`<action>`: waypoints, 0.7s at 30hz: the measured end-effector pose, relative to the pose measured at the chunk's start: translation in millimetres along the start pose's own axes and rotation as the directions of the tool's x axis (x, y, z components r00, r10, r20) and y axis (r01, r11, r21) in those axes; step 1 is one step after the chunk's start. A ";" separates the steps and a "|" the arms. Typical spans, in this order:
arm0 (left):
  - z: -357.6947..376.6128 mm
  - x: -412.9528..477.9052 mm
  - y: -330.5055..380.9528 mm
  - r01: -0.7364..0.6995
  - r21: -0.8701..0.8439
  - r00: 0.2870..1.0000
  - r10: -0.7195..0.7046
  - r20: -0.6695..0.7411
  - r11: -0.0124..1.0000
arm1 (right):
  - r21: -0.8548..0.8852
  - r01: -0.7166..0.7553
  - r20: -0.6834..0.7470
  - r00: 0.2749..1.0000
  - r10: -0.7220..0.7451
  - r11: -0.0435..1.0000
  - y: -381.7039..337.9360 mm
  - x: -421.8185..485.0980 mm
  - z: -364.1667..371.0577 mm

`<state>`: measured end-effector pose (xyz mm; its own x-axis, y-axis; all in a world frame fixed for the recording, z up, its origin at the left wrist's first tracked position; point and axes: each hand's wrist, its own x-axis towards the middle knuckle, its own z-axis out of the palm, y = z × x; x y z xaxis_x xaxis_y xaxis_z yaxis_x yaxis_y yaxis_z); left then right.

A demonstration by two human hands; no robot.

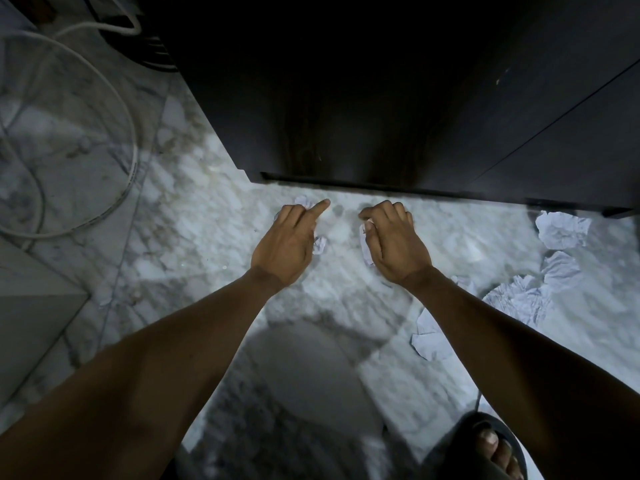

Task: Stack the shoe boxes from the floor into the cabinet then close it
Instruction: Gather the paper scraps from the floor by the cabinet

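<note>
Our forearms point(156, 368) reach down; left hand point(287, 244) and right hand point(393, 245) each clutch crumpled paper point(366, 251); cabinet point(346, 116) lies just ahead; no shoe boxes visible.

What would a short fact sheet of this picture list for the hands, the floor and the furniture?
left hand: fingers curled, index finger out; paper scrap at its palm, grip unclear
right hand: curled round a paper wad
floor: pale marble, more crumpled papers to the right
cabinet: dark, just beyond both hands
cable: white, looped at left
shoe boxes: none in view
foot: in a dark sandal, bottom right
</note>
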<state>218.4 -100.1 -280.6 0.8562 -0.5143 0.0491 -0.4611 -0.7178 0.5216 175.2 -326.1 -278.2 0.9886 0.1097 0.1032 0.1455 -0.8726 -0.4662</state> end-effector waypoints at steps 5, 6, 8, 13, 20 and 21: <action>-0.7 -0.4 2.2 0.053 -0.009 0.997 -0.053 -0.052 0.999 | -0.045 0.006 0.057 0.998 -0.004 0.999 3.3 -1.1 3.3; -0.3 0.4 2.2 0.057 0.012 0.998 -0.057 -0.041 0.998 | -0.051 0.002 0.059 0.998 0.001 0.999 3.4 -1.0 3.6; 0.1 2.2 0.6 0.034 0.054 0.999 -0.034 -0.008 0.998 | -0.047 -0.005 0.060 0.998 0.008 0.999 2.5 -0.5 3.0; 3.7 3.6 -9.1 -0.085 0.081 0.996 0.086 -0.006 0.993 | 0.028 0.056 0.148 0.987 -0.060 0.998 4.6 0.3 -12.4; 10.1 3.9 -7.1 -0.030 0.073 0.999 0.033 -0.034 0.997 | -0.181 0.249 0.184 0.959 -0.216 0.951 19.9 -5.5 -8.6; 10.4 3.6 -7.0 -0.032 0.071 0.998 0.035 -0.045 0.997 | -0.206 0.227 0.140 0.970 -0.200 0.952 17.1 -6.3 -4.0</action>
<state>222.3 -101.7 -292.9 0.8490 -0.5178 0.1058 -0.5038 -0.7324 0.4580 171.3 -343.6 -283.3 0.9348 0.3481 0.0700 0.3545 -0.9038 -0.2397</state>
